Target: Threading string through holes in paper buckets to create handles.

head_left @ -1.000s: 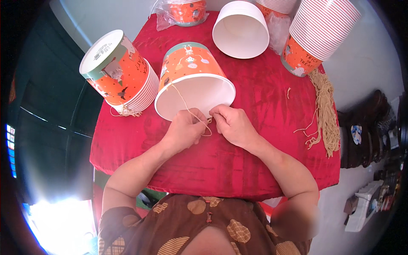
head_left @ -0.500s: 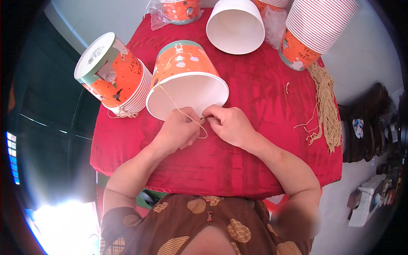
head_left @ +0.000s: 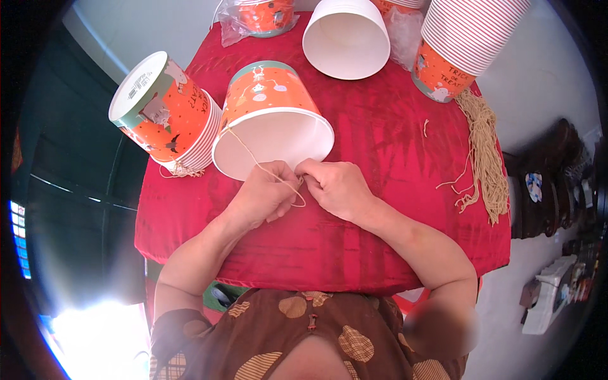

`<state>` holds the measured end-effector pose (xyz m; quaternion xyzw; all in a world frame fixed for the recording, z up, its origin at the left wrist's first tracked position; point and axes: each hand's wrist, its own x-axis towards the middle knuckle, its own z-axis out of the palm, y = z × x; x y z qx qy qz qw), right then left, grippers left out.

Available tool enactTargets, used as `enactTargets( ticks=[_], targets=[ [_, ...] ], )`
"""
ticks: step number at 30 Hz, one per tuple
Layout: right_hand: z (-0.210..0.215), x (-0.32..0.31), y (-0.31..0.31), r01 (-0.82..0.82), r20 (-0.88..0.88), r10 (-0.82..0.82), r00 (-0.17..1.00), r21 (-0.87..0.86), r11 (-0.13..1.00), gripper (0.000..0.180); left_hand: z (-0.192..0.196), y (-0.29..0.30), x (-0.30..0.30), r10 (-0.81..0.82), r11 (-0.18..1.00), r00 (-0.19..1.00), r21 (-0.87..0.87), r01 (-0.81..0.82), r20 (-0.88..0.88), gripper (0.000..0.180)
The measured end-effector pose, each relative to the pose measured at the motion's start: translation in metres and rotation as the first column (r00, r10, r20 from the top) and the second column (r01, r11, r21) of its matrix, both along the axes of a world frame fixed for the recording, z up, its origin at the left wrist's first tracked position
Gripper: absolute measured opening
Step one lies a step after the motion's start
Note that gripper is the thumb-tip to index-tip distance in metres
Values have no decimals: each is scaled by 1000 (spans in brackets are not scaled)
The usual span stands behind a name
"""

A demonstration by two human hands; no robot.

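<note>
An orange paper bucket (head_left: 271, 95) with a white rim lies tipped on its side, its mouth toward me. A thin tan cord (head_left: 246, 144) runs from the left of its rim down to my fingers and loops below them. My left hand (head_left: 263, 193) is closed on the cord, just in front of the bucket's lower rim. Close beside it, almost touching, my right hand (head_left: 337, 189) pinches the cord's end near the rim. What the fingertips do with the cord is partly hidden behind the knuckles.
A stack of upturned orange buckets (head_left: 168, 111) stands at left, with tan cord ends at its base. At back are an empty white bucket (head_left: 345, 44), a plastic-wrapped bucket (head_left: 266, 18) and a tall stack (head_left: 446, 69). A cord bundle (head_left: 486, 158) hangs along the red-covered table's (head_left: 392, 253) right side.
The bucket and the other things on the table sit slightly farther left in view. My hands stay together on the cord, the right one turned a little more inward.
</note>
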<state>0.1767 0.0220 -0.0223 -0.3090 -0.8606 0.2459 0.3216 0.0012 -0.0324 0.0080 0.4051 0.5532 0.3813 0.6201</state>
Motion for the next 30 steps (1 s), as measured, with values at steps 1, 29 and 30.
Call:
enactTargets(
  ticks=[1, 29, 30],
  targets=[
    [0, 0, 0, -2, 2, 2, 1000, 11, 1000, 11, 0, 0, 0, 1, 1000, 1000, -9, -1, 7, 6],
    [4, 0, 2, -40, 51, 41, 998, -16, 999, 6, 3, 0, -3, 21, 1000, 998, 10, -22, 53, 7],
    [3, 2, 3, -36, 50, 36, 998, -11, 999, 7, 3, 0, -2, 19, 1000, 998, 5, -19, 52, 7]
  ],
)
